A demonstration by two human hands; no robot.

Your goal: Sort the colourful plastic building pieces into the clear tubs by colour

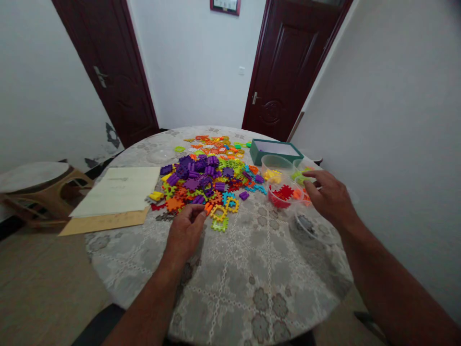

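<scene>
My left hand (184,228) is at the near edge of a heap of plastic building pieces, its thumb and fingertips closed on a small orange building piece (208,207). Yellow frame-shaped pieces (218,213) and a lime-green one (219,224) lie just right of those fingertips. Purple pieces (192,182) top the heap. My right hand (327,194) hovers over the clear tubs at the right, fingers apart, beside light-green pieces (299,178); I make out nothing held in it. A round tub (284,202) near it has red pieces, another (276,163) yellow ones.
Nearest on the right, a clear tub (317,236) contains dark grey pieces. A green box (254,153) stands behind the tubs. Pale paper sheets (111,192) and a brown envelope (104,223) lie at the left on the round table (230,288). A wooden stool (36,175) stands left.
</scene>
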